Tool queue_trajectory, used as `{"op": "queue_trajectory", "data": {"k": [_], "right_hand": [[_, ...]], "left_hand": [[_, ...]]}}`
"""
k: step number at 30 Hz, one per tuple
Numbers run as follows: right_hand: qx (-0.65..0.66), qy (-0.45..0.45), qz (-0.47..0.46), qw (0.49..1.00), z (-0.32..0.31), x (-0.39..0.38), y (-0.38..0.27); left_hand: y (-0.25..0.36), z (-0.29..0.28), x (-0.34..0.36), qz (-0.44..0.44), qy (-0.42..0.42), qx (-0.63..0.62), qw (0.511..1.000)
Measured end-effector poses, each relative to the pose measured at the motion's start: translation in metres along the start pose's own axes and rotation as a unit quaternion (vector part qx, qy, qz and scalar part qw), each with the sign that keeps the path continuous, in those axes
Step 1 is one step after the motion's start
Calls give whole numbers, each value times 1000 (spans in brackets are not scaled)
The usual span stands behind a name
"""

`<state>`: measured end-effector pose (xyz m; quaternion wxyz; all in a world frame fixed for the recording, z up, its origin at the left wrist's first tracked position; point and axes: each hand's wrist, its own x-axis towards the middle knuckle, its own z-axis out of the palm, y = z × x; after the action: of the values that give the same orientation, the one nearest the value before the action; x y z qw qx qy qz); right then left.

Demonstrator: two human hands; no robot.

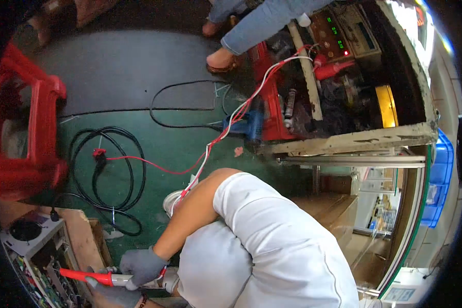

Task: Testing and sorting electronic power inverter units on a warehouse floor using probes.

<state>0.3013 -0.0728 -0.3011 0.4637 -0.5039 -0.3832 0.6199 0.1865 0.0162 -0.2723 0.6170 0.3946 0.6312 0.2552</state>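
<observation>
My gloved right hand (pixel 142 265) is closed around the whitish barrel of a test probe (pixel 79 275) with a red tapered end. My gloved left hand (pixel 113 294) is below it, its fingers around the red part. The red end points left, to an opened metal casing (pixel 33 241) with circuit boards and a round black fan grille. My bare right forearm crosses in front of a red and white cable pair (pixel 206 154), which runs up to a tester (pixel 339 38) with lit green digits. Part of the probe's barrel is hidden by my right fingers.
A coiled black power cord (pixel 130 174) lies on the green floor with a red clip at its plug. A red plastic stool (pixel 41 128) stands left. A blue power tool (pixel 244 126) lies by the worn cart (pixel 354 138). Another person's legs (pixel 256 25) are at the top.
</observation>
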Motion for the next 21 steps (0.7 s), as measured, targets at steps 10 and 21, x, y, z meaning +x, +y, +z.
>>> {"op": "queue_trajectory", "data": {"k": [10,21], "right_hand": [[41,13,-33,999,9,2,5],[20,6,-41,999,11,5,10]], "left_hand": [[29,21,-26,39,13,-41,998],[27,29,-30,67,88,-29,993]]}}
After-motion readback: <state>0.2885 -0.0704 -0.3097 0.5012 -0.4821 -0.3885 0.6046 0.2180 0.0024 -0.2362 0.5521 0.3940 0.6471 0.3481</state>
